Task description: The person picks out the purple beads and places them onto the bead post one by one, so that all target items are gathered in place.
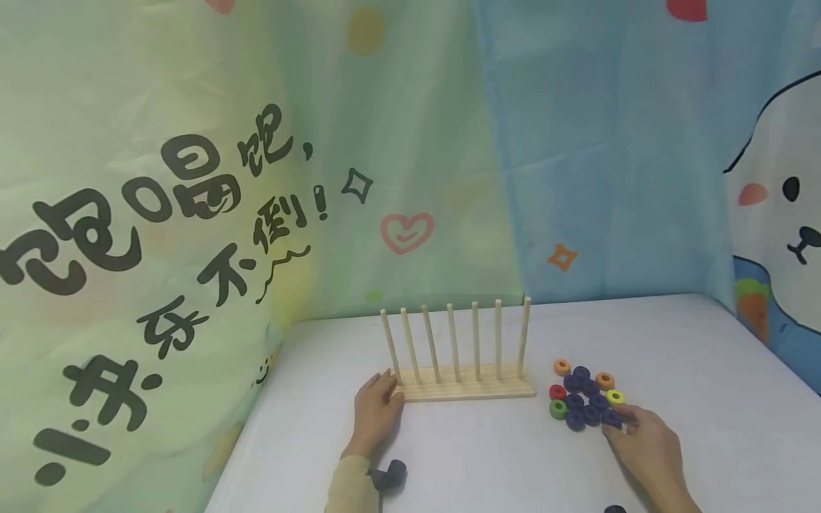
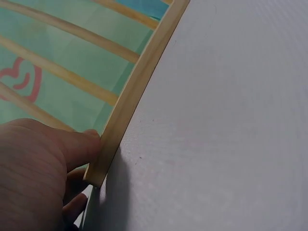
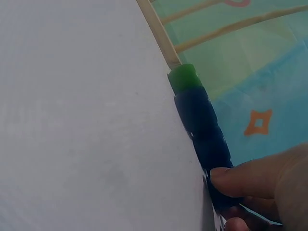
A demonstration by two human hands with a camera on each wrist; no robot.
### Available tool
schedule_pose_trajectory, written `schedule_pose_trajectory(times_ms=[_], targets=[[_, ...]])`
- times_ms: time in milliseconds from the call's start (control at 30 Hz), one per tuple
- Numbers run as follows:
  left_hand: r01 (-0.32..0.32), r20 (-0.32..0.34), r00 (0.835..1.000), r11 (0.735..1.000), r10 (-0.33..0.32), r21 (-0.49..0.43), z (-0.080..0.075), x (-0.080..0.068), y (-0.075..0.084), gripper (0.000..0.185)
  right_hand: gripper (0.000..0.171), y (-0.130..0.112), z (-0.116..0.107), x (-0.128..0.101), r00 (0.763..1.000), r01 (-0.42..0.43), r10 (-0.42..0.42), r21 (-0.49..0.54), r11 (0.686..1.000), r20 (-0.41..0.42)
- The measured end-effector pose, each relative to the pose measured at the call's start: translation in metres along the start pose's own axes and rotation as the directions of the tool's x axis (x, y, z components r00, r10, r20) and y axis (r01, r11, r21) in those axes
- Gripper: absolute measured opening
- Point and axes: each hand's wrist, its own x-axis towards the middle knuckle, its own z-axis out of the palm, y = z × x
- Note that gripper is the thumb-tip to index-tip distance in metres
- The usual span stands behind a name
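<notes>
Evidently the work stands at its first pick: the wooden peg rack [image 1: 463, 381] stands near the back of the white table [image 1: 705, 399] with all seven upright pegs bare, and the rings [image 1: 585, 394] lie in a tight cluster just to its right, mostly dark blue with orange, red, green and yellow ones among them; the left hand [image 1: 377, 412] rests with relaxed fingers against the left end of the rack's base, steadying it without clasping it; the right hand [image 1: 643, 445] is at the near edge of the cluster, thumb and fingertips pinching a dark blue ring [image 1: 611, 418] that sits on the table, touching its neighbours. The next move, by this reading, calls for lifting that ring clear of the others, carrying it left over a peg tip and lining its hole up before lowering. The table is plain and matt; behind it hang printed cloth backdrops, pale green on the left with black characters and a pink heart, blue on the right with a cartoon animal.
</notes>
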Motion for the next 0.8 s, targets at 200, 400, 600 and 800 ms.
schedule_pose_trajectory(times_ms=[200,400,600,800], targets=[[0.001,-0.010,1.000,1.000,-0.001,-0.013,-0.0012,0.0008,0.0066,0.036,0.050,0.0012,-0.0036,-0.0018,0.998,0.030,-0.028,0.028,0.999,-0.061],[-0.018,-0.010,1.000,1.000,0.018,-0.011,-0.0031,0.0007,0.0087,0.034,0.048,-0.0008,-0.0055,-0.0042,0.994,0.022,-0.012,0.094,0.995,-0.107],[-0.012,0.001,1.000,1.000,0.012,-0.002,-0.0026,-0.0007,0.0082,0.036,0.046,-0.0025,-0.0032,-0.0068,0.990,0.014,0.005,0.130,0.991,-0.141],[-0.016,0.012,1.000,1.000,0.016,0.000,-0.0015,-0.0016,0.0054,0.038,0.043,-0.0077,0.0011,-0.0097,0.984,0.090,-0.062,0.158,0.983,-0.169]])
